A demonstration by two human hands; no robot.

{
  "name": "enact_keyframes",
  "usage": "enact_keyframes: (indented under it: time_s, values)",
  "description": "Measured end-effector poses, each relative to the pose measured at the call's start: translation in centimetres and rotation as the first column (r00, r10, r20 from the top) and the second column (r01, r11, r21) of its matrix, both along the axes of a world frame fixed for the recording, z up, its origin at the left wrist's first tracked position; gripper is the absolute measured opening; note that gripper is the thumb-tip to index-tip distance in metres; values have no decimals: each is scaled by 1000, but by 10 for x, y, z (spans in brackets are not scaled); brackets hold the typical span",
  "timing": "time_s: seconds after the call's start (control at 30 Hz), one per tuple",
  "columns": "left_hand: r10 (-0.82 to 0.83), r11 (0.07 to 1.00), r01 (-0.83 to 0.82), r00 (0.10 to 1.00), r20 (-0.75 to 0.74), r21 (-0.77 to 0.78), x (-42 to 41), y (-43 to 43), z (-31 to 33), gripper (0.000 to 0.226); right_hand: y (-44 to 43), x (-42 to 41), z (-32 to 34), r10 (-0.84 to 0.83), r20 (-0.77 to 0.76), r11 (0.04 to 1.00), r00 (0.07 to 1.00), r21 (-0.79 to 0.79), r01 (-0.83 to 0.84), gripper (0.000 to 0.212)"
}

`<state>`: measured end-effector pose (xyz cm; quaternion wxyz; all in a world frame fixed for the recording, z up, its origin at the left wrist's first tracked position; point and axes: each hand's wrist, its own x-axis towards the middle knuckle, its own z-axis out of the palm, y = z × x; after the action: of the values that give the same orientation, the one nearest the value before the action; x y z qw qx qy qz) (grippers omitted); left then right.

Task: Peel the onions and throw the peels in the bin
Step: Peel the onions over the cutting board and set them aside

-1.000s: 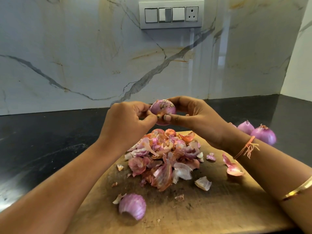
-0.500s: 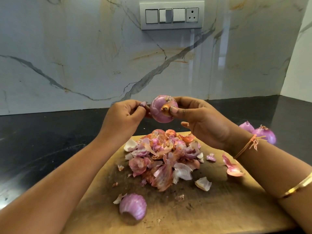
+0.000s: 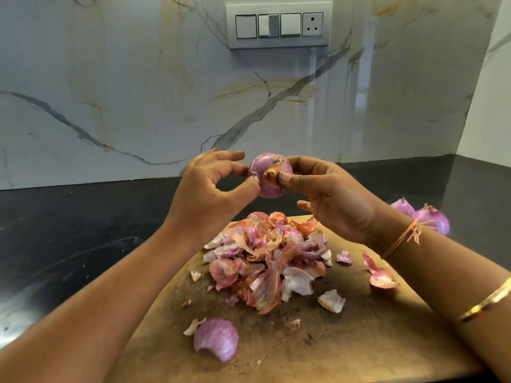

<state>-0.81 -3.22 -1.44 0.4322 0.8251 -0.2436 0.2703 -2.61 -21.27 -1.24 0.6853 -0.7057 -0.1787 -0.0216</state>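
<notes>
A purple onion (image 3: 264, 172) with a dry orange tip is held up above the wooden board (image 3: 345, 335). My right hand (image 3: 329, 194) grips it from the right, thumb beside the tip. My left hand (image 3: 213, 189) touches its left side with thumb and index finger, the other fingers spread loosely. Under the hands a heap of pink and orange onion peels (image 3: 265, 258) lies on the board. A large curved peel (image 3: 217, 338) rests near the board's front. No bin is in view.
Two more onions (image 3: 431, 218) sit on the black counter (image 3: 69, 230) at the right, behind my right wrist. Loose peel scraps (image 3: 380, 277) lie on the board's right part. A marble wall with a switch panel (image 3: 279, 24) rises behind the counter.
My right hand has turned the onion so its orange tip faces me. My left hand has loosened from a tight pinch and now has its fingers spread at the onion's left side.
</notes>
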Motion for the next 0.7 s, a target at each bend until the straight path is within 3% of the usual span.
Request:
enact_keyframes:
  time_s: [0.23, 0.37, 0.5, 0.7]
  values:
    - [-108, 987, 96, 989, -96, -126, 5, 3, -3, 50, 1, 2, -1, -17, 39, 1000, 999, -14, 18, 31]
    - [-89, 989, 75, 990, -106, -127, 3, 2, -2, 42, 1, 1, -1, 9, 70, 1000, 998, 17, -11, 31]
    - [-59, 996, 55, 997, -52, -76, -1, 0, -1, 27, 1, 3, -3, 20, 99, 998, 995, 54, -25, 39]
    - [44, 997, -51, 992, 115, 57, 1, 1, -2, 24, 2, 5, -4, -1, 153, 1000, 988, 25, -3, 50]
